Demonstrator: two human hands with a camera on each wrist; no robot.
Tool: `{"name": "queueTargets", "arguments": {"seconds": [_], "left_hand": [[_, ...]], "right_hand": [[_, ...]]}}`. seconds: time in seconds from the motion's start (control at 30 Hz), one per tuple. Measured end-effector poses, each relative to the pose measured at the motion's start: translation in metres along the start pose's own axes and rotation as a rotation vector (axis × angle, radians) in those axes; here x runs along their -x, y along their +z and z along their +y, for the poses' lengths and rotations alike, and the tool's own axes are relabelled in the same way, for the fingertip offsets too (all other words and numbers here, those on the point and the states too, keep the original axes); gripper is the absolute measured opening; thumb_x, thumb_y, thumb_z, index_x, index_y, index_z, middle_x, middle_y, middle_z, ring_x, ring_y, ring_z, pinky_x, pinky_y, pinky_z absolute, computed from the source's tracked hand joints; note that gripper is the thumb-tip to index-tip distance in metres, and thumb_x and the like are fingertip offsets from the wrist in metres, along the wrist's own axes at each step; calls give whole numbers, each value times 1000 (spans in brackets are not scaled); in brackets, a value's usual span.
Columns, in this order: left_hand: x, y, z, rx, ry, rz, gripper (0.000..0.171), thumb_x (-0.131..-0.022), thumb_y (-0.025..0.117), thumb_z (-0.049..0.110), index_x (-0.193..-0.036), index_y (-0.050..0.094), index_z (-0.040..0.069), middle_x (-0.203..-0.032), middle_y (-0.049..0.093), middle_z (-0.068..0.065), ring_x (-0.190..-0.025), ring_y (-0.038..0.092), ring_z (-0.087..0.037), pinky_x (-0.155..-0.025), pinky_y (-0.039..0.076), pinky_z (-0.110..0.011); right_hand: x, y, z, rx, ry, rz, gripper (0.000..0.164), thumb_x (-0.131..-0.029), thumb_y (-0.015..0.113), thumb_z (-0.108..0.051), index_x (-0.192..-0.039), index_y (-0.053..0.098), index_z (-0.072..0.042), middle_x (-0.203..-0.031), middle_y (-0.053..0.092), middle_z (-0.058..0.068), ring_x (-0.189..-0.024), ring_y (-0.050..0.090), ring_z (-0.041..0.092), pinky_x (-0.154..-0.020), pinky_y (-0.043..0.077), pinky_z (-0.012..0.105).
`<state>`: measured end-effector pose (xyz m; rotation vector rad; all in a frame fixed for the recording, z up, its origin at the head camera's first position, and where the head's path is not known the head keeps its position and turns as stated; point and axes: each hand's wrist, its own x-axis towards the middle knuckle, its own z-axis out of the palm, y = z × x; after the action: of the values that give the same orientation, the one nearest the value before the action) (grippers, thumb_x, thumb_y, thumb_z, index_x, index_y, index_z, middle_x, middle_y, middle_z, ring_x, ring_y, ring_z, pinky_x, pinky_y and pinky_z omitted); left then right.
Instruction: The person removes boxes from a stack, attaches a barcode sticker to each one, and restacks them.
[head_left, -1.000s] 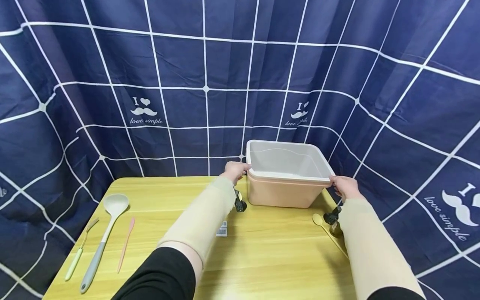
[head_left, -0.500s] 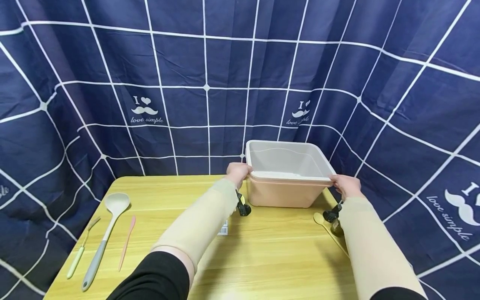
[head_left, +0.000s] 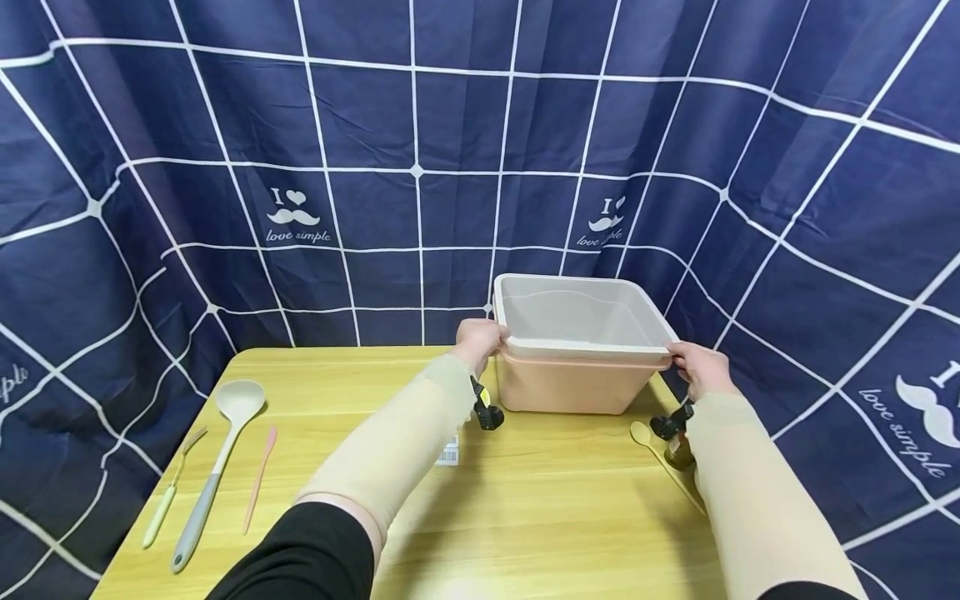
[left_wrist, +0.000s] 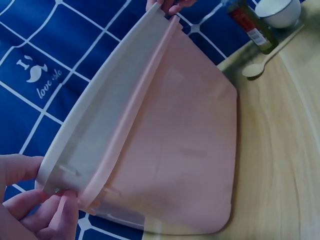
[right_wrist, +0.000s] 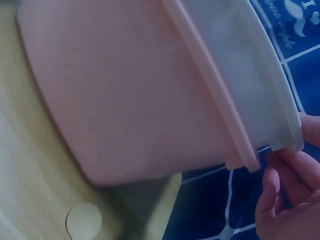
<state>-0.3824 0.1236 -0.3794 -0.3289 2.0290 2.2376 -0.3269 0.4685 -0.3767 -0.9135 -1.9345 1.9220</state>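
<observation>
A white plastic bin [head_left: 581, 312] is nested in a pink bin [head_left: 566, 387] at the back right of the table. Its rim stands a little above the pink rim, and a band of its wall shows between them in the left wrist view. My left hand [head_left: 478, 340] pinches the white rim at the front left corner, thumb on top [left_wrist: 22, 167] and fingers curled beneath. At the front right corner my right hand [head_left: 702, 367] pinches the same rim between thumb and fingers [right_wrist: 292, 172]. The pink bin's base rests on the wooden table [head_left: 562, 500].
At the table's left lie a ladle [head_left: 217, 471], a green-handled fork [head_left: 171, 492] and a slim pink knife [head_left: 261, 479]. By my right forearm are a wooden spoon [head_left: 663, 462], a dark bottle [left_wrist: 252, 27] and a white bowl [left_wrist: 280, 11]. A blue curtain [head_left: 375, 167] hangs behind.
The white bin has risen slightly out of the pink bin, widening the band between the rims. Both hands have kept their hold and moved up with it; the head view has shifted slightly.
</observation>
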Motion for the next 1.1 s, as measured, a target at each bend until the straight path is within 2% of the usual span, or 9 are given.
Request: {"name": "queueTargets", "arguments": {"seconds": [0.17, 0.27, 0.43, 0.57, 0.63, 0.7, 0.8, 0.93, 1.1], "left_hand": [[4, 1, 10, 20, 3, 20, 20, -77, 69, -7, -96, 72, -5, -61, 58, -1, -52, 53, -10, -76, 56, -35], [7, 1, 15, 29, 15, 13, 20, -77, 68, -5, -97, 73, -5, -65, 59, -1, -56, 53, -11, -75, 55, -33], [10, -1, 20, 53, 12, 6, 23, -79, 68, -4, -101, 73, -3, -70, 61, -4, -57, 54, -11, -60, 53, -24], [10, -4, 20, 55, 6, -7, 23, -80, 68, -2, -102, 74, 0, -68, 61, -8, -51, 49, -11, -52, 43, -23], [10, -5, 20, 74, 14, -19, 26, -80, 69, -1, -105, 73, -1, -72, 63, -8, -54, 53, -12, -58, 48, -26], [10, -7, 23, 96, 23, -28, 28, -81, 69, 0, -109, 72, -1, -80, 67, -9, -63, 61, -15, -70, 55, -31], [12, -9, 29, 124, 39, -46, 32, -83, 70, 1, -114, 71, -2, -97, 71, -13, -84, 70, -24, -86, 55, -42], [17, -16, 42, 137, 70, -93, 34, -85, 70, 3, -119, 69, -1, -105, 71, -16, -98, 67, -29, -92, 52, -43], [24, -34, 59, 196, 142, -166, 38, -86, 70, 3, -123, 66, -3, -108, 69, -17, -104, 62, -33, -96, 49, -44]], "right_hand": [[7, 1, -14, -90, 12, 23, 29, -84, 74, -9, -60, 67, -22, -59, 60, -10, -63, 56, 5, -59, 44, 19], [11, 0, -21, -167, 8, -5, 31, -86, 71, -6, -59, 70, -21, -58, 63, -9, -59, 59, 4, -57, 46, 17], [17, -1, -24, -248, 11, -90, 33, -90, 66, -1, -63, 71, -19, -64, 68, -7, -60, 65, 5, -58, 50, 19], [20, -1, -24, -251, 4, -80, 30, -90, 67, -2, -66, 71, -20, -65, 66, -8, -60, 63, 4, -56, 51, 19], [21, 0, -26, -249, -8, -73, 27, -89, 68, -3, -69, 71, -21, -65, 67, -9, -62, 63, 4, -56, 51, 18], [22, 0, -30, -261, -19, -71, 23, -89, 70, -4, -73, 71, -21, -66, 66, -9, -64, 62, 4, -56, 51, 17], [26, 1, -36, -286, -35, -66, 18, -88, 71, -4, -79, 69, -20, -68, 67, -8, -66, 62, 4, -57, 51, 16], [39, 1, -49, -347, -58, -51, 15, -86, 74, -5, -82, 71, -19, -69, 67, -8, -66, 61, 5, -57, 50, 16], [65, 6, -75, -409, -138, -68, 13, -86, 77, -9, -95, 73, -17, -81, 69, -9, -82, 57, 6, -67, 46, 17]]}}
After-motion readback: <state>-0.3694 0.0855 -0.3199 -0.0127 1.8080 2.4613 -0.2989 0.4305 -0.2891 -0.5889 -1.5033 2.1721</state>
